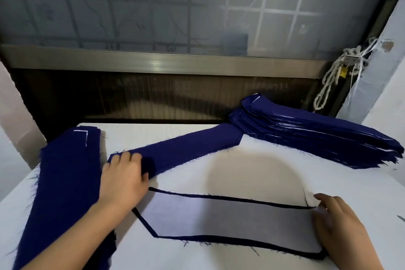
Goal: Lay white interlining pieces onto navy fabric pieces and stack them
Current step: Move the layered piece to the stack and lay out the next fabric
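A white interlining piece (230, 219) lies on a navy fabric piece in front of me; only a thin navy border (236, 199) shows around it. My right hand (337, 223) rests with relaxed fingers on its right end. My left hand (125, 177) grips the near end of a long navy strip (186, 149) that stretches across the table up to a tall stack of navy pieces (317, 133) at the back right, white edges showing between its layers. A second pile of navy pieces (65, 182) lies at the left, partly under my left forearm.
The white table (252, 166) carries everything. Behind it runs a dark gap and a metal window frame (153, 61) with frosted glass. A knotted rope (335, 76) hangs at the right by a grey wall.
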Motion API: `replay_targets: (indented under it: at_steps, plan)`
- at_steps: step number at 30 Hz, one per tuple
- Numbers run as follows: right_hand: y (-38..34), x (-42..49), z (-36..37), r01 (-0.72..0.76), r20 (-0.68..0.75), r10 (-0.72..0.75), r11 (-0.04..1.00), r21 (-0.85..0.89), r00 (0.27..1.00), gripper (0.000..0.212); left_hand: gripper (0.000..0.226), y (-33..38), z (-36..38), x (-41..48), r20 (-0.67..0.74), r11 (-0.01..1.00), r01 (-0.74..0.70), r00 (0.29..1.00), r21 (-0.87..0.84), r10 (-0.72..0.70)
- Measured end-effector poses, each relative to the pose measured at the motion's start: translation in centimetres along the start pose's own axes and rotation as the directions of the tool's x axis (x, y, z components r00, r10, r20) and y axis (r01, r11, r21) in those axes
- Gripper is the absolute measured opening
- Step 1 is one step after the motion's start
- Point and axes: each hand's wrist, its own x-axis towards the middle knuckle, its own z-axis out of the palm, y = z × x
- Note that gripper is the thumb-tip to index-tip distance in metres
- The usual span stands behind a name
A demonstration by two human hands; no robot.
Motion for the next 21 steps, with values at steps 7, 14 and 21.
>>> replay_targets:
  at_steps: [7, 14, 21]
  plan:
    - [-0.3, -0.2, -1.1, -0.220, -0.113, 0.231, 0.970, 0.100, 0.966, 0.032, 0.022, -2.3, 1.5, 4.9, 0.116, 0.936, 0.292, 0.955, -0.197, -0.274]
    - [-0.6, -0.1, -1.0, -0.114, -0.051, 0.112, 0.993, -0.028, 0.992, 0.037, 0.018, -2.2, 1.3, 5.4, 0.179, 0.986, 0.165, 0.971, -0.012, -0.160]
    - [-0.6, -0.2, -0.3, 0.004, -0.110, -0.020, 0.990, -0.139, 0.994, 0.045, 0.023, -0.5, 3.1, 3.0, 0.045, 0.965, -0.263, 0.964, 0.013, 0.262]
